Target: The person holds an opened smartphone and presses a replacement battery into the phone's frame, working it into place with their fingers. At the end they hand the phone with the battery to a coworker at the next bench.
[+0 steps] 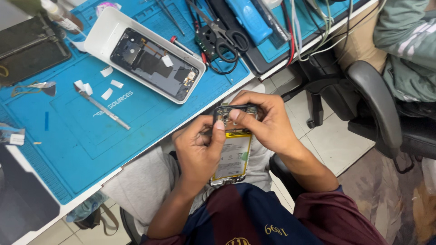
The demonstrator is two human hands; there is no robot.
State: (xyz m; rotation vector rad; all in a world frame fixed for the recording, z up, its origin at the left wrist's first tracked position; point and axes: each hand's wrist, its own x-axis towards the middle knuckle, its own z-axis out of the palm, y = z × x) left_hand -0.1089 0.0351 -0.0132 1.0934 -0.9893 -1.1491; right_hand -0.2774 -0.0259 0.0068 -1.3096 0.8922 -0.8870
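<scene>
An opened phone [233, 152] with its back off, showing a yellow-edged battery and circuit parts, is held over my lap below the desk edge. My left hand [196, 152] grips its left side, thumb pressing near the top of the board. My right hand [265, 120] wraps the top end, thumb on the upper circuit area. On the blue work mat [81, 136] lies the phone's back cover [152, 63], inner side up, inside a white tray [102, 34].
A metal pry tool [102, 108] and bits of white tape lie on the mat. Black scissors [227, 38], tweezers, cables and a blue device sit at the desk's far side. Another person sits on a black office chair [379, 106] at right.
</scene>
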